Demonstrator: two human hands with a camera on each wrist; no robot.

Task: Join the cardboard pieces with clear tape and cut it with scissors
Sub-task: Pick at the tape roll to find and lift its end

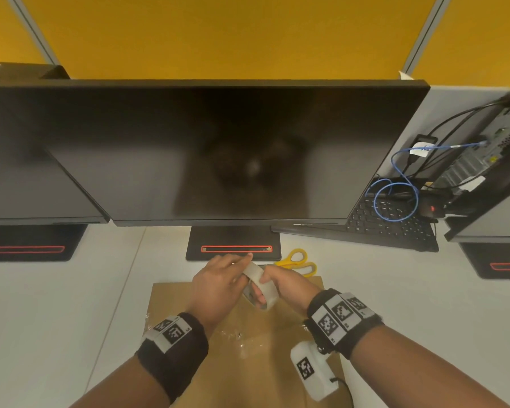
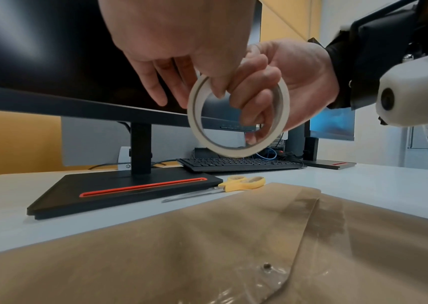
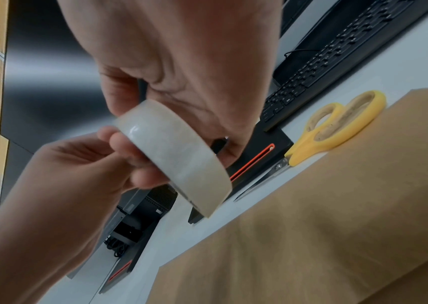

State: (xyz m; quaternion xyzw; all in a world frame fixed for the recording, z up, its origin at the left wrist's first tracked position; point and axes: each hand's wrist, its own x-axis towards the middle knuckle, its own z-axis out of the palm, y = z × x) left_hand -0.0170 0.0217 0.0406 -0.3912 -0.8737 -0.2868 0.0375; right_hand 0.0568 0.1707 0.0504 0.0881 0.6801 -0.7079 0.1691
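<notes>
Both hands hold a roll of clear tape (image 1: 261,285) in the air over the brown cardboard pieces (image 1: 248,369). My right hand (image 1: 267,293) grips the roll with its fingers (image 2: 257,98) curled through the core. My left hand (image 1: 242,270) pinches the roll's outer face, with the thumb on the rim of the roll (image 2: 194,115) and its fingertips (image 3: 140,176) against the roll's (image 3: 176,156) side. Two cardboard sheets (image 2: 207,246) overlap, with crinkled clear tape (image 2: 272,286) on the seam. Yellow-handled scissors (image 1: 299,262) lie shut on the desk past the cardboard's far edge.
A large dark monitor (image 1: 218,148) stands close behind, its black base (image 1: 233,242) just beyond the hands. A black keyboard (image 1: 389,225) and blue cable (image 1: 395,201) lie at the back right. More monitors flank both sides. The white desk (image 1: 71,304) extends left and right of the cardboard.
</notes>
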